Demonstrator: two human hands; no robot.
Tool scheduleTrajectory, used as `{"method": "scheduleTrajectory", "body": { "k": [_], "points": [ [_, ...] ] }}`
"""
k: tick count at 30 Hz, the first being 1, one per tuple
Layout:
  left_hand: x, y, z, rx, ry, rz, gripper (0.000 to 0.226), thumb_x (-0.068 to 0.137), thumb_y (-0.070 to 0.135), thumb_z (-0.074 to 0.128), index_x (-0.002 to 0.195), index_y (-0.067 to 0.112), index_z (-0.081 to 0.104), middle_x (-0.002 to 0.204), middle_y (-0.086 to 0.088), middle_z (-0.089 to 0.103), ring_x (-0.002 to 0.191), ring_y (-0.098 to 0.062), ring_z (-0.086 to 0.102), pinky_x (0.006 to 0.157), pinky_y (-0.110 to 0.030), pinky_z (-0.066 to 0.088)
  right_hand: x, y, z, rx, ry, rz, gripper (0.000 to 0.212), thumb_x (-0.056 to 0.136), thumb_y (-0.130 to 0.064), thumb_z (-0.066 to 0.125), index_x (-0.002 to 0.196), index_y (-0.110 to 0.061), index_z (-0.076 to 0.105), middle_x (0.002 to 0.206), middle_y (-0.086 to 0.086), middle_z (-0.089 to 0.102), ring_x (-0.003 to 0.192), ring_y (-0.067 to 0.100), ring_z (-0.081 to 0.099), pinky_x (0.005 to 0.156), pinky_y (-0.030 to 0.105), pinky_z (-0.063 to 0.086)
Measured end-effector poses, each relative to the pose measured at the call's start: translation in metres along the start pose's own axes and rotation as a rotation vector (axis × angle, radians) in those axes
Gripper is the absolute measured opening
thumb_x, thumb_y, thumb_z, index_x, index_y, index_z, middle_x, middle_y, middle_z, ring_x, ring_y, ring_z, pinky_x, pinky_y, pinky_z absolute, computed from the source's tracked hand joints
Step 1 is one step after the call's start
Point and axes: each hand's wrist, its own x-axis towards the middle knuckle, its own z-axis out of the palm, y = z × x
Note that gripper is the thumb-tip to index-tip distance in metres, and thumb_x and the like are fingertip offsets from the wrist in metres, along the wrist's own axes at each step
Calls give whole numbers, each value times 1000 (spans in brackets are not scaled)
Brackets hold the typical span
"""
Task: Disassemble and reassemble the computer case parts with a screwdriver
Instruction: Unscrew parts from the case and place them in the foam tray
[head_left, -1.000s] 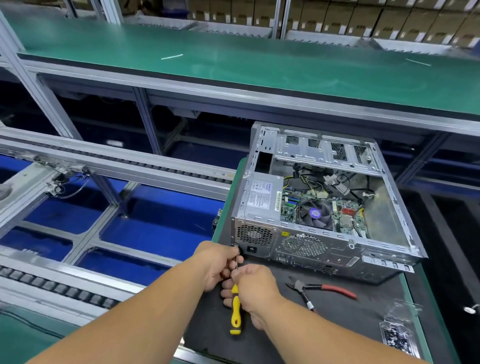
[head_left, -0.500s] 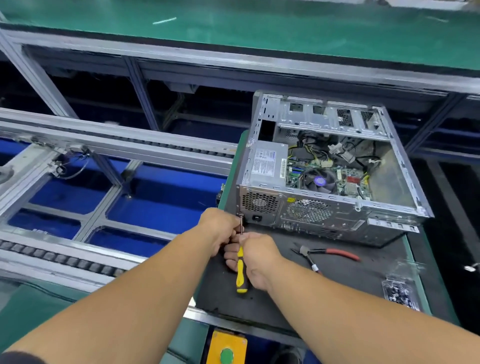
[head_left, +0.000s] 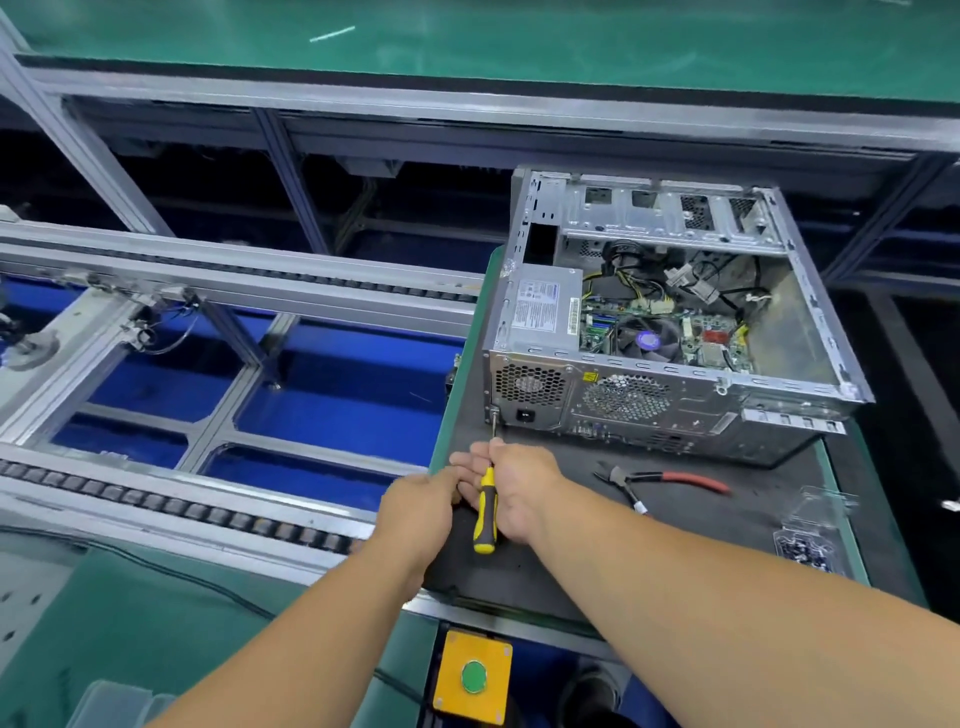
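One screwdriver (head_left: 486, 512), one open computer case (head_left: 670, 332), one pair of pliers (head_left: 662, 480). The right hand (head_left: 522, 486) curls around the yellow-and-black ribbed handle; its thin steel shaft runs up from the fingers to the case's lower left rear corner. The left hand (head_left: 423, 506), just beside it, has its fingers bent against the handle (whether they truly grip cannot be told). The perforated grey metal case lies ahead of both hands on a black mat (head_left: 727, 545). The red-handled pliers rest to the right. Since half a second ago, the left hand has drawn back from the shaft.
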Motion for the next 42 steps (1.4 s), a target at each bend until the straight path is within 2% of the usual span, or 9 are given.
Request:
{"method": "scheduleTrajectory", "body": {
  "k": [3, 7, 14, 20, 24, 31, 35, 38, 42],
  "points": [
    [-21, -7, -3, 40, -170, -90, 33, 91, 45, 58, 77, 16, 61, 47, 8, 39, 46, -15, 30, 48, -26, 23, -1, -1, -1, 28, -9, 24, 36, 114, -27, 32, 100, -6, 58, 67, 9, 75, 65, 19, 67, 56, 28, 52],
    [-33, -14, -1, -8, -354, -117, 12, 94, 30, 59, 91, 18, 59, 52, 5, 31, 44, -12, 21, 43, -22, 17, -1, -1, -7, 47, -50, 54, 36, 114, -28, 33, 107, -8, 62, 81, 10, 79, 76, 20, 73, 72, 34, 57],
    [-29, -21, 6, 89, -184, 101, 42, 78, 44, 85, 73, 21, 50, 58, 5, 42, 55, -13, 36, 54, -27, 30, 5, -6, -13, -127, -65, -13, 21, 102, -21, 66, 114, -4, 63, 86, 11, 71, 72, 22, 70, 70, 37, 61],
    [-32, -16, 9, 83, -168, 21, 43, 79, 57, 76, 83, 21, 52, 60, 5, 44, 53, -13, 37, 52, -27, 28, 11, -9, -9, -148, -85, 25, 34, 113, -24, 38, 82, -16, 48, 69, 3, 46, 59, 17, 45, 60, 29, 43],
    [-30, -9, 6, -67, -314, -185, 44, 90, 52, 54, 95, 11, 70, 54, 6, 32, 44, -12, 21, 42, -22, 17, 14, -6, -11, -146, -72, -15, 42, 114, -30, 34, 92, -9, 63, 86, 10, 78, 71, 22, 68, 68, 34, 57],
    [-27, -20, 12, 104, -226, 108, 37, 90, 43, 72, 69, 25, 47, 57, 10, 42, 48, -4, 37, 49, -20, 31, 12, -12, -20, -206, -66, -63, 24, 99, -23, 70, 109, -1, 66, 82, 13, 75, 65, 24, 73, 60, 35, 62],
    [-32, -17, 15, 74, -224, 31, 37, 84, 52, 76, 87, 20, 56, 69, 2, 54, 64, -14, 50, 60, -30, 40, 13, -14, -16, -223, -57, -57, 18, 107, -18, 56, 97, -5, 61, 70, 10, 70, 60, 23, 66, 57, 31, 55],
    [-36, -11, 10, -143, -380, -163, 31, 93, 53, 60, 90, 22, 63, 57, 6, 32, 47, -11, 22, 43, -23, 20, 12, -13, -15, -186, -111, -18, 36, 114, -23, 35, 82, -13, 50, 54, 0, 54, 44, 14, 52, 46, 25, 42],
    [-35, -16, 6, -195, -470, -216, 38, 101, 45, 49, 105, 15, 72, 59, 6, 25, 49, -11, 13, 41, -23, 13, 11, -11, -16, -192, -66, -29, 37, 114, -27, 35, 96, -8, 62, 69, 5, 75, 60, 18, 72, 56, 28, 54]
  ]
}}
